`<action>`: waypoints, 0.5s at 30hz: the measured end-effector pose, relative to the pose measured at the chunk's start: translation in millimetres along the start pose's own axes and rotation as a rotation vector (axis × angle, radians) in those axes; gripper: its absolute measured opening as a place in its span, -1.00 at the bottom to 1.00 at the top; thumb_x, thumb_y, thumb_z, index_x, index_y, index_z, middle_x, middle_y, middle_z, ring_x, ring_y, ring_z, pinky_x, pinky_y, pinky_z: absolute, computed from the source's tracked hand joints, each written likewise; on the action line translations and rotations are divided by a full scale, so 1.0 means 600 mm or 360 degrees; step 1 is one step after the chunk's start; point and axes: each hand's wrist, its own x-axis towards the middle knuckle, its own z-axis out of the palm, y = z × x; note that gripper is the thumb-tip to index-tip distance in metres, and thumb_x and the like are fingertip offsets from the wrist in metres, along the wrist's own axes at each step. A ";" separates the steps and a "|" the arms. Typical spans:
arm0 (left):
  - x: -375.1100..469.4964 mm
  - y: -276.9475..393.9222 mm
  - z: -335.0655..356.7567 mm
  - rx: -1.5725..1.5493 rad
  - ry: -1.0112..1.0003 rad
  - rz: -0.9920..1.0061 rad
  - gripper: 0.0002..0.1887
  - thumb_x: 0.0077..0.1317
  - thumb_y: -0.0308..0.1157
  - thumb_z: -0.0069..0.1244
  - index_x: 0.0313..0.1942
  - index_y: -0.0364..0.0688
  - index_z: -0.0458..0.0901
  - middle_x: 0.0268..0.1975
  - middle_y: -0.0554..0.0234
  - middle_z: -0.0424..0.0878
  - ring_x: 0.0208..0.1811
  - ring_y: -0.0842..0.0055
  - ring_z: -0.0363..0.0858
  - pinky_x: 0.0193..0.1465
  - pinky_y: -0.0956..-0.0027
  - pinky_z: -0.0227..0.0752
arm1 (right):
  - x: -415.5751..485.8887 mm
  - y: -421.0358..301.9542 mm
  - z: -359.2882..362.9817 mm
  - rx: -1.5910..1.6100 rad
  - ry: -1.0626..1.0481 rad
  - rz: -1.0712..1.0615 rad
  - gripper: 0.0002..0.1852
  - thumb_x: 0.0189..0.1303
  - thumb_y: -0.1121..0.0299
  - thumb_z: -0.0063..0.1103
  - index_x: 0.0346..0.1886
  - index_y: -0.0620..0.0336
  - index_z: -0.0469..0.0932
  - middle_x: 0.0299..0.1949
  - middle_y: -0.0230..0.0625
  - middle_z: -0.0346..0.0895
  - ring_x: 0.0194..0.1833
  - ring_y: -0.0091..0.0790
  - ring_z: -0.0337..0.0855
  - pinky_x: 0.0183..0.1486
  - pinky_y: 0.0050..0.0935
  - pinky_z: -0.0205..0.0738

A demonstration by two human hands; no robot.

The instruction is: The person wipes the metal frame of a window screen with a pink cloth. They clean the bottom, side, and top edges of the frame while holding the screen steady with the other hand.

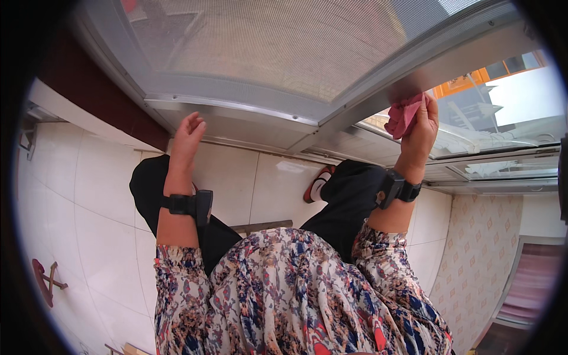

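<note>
A crumpled pink cloth (404, 116) is bunched in my right hand (424, 126). The cloth lies against the metal upright (381, 93) of a screen door, where the frame meets a glass pane (461, 120). My left hand (190, 133) holds nothing; its fingers are loosely curled and a little apart. It hovers in front of the door's lower metal panel (239, 122), and whether a fingertip touches the panel I cannot tell. Above that panel stretches the mesh screen (266, 49), fixed in its frame with screws.
Dark red trim (102, 93) borders the door on the left. White tiles (226, 177) cover the floor around my feet. A small folding stool (46, 282) stands at the far left. Part of a low wooden seat (262, 226) shows beneath me. Patterned wallpaper (479, 244) lines the right wall.
</note>
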 end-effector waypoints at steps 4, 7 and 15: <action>-0.004 0.005 -0.002 0.0014 0.0006 -0.0007 -0.45 0.43 -0.22 0.08 0.36 -0.15 0.37 0.21 0.33 0.53 0.17 0.63 0.46 0.16 0.46 0.34 | -0.020 0.039 -0.011 0.0011 -0.0047 0.0218 -0.85 0.50 0.34 0.03 -0.04 0.18 0.53 -0.27 -0.40 0.59 -0.28 -0.54 0.62 -0.21 -0.53 0.57; -0.003 0.006 -0.002 0.0021 0.0001 -0.0008 -0.45 0.43 -0.21 0.08 0.36 -0.15 0.37 0.21 0.34 0.53 0.17 0.64 0.46 0.15 0.47 0.35 | -0.038 0.077 -0.026 0.0003 -0.0080 0.0355 -0.87 0.51 0.35 0.02 -0.07 0.16 0.53 -0.27 -0.44 0.58 -0.29 -0.58 0.60 -0.23 -0.55 0.55; 0.009 -0.009 -0.003 0.0049 0.0029 0.0016 -0.44 0.41 -0.21 0.10 0.35 -0.15 0.38 0.15 0.35 0.55 0.09 0.66 0.48 0.05 0.49 0.37 | -0.064 0.164 -0.039 -0.0215 -0.0108 0.0510 -0.84 0.49 0.35 0.03 0.02 0.15 0.48 -0.20 -0.43 0.54 -0.21 -0.57 0.59 -0.14 -0.54 0.55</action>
